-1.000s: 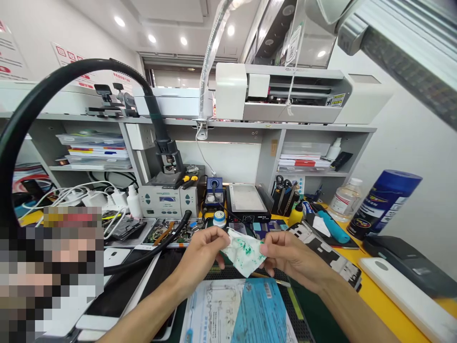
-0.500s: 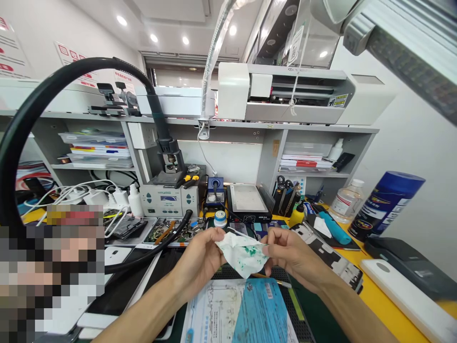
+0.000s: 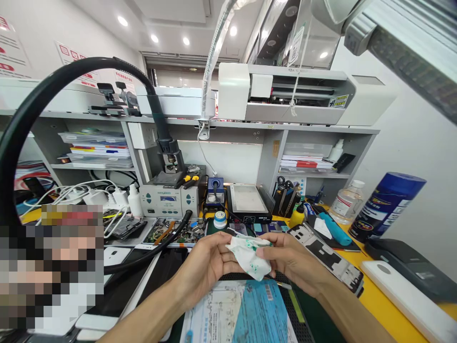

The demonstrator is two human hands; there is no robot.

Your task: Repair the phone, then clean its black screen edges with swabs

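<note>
A crumpled white tissue (image 3: 246, 252) with green stains is held between my hands, above a blue-and-white printed sheet (image 3: 246, 314). My left hand (image 3: 210, 262) has its thumb at the tissue's upper left edge and its fingers curled behind. On the right side, my right hand (image 3: 291, 257) pinches the tissue, thumb pressed on its front. A thin brush-like tool (image 3: 284, 285) lies beyond the sheet, partly hidden under the tissue. Just behind my left hand stands a small white jar with a blue band (image 3: 220, 219).
A grey hot-air station (image 3: 169, 200) and a flat heating plate (image 3: 248, 200) stand behind. A black hose (image 3: 157, 255) runs at left. To the right lie a phone frame (image 3: 328, 259), a blue spray can (image 3: 387, 205) and a clear bottle (image 3: 347, 202). A blurred-out patch covers the lower left.
The tissue has been gathered and shifted slightly right and down. My right thumb has moved onto its front, and my left hand has come in closer.
</note>
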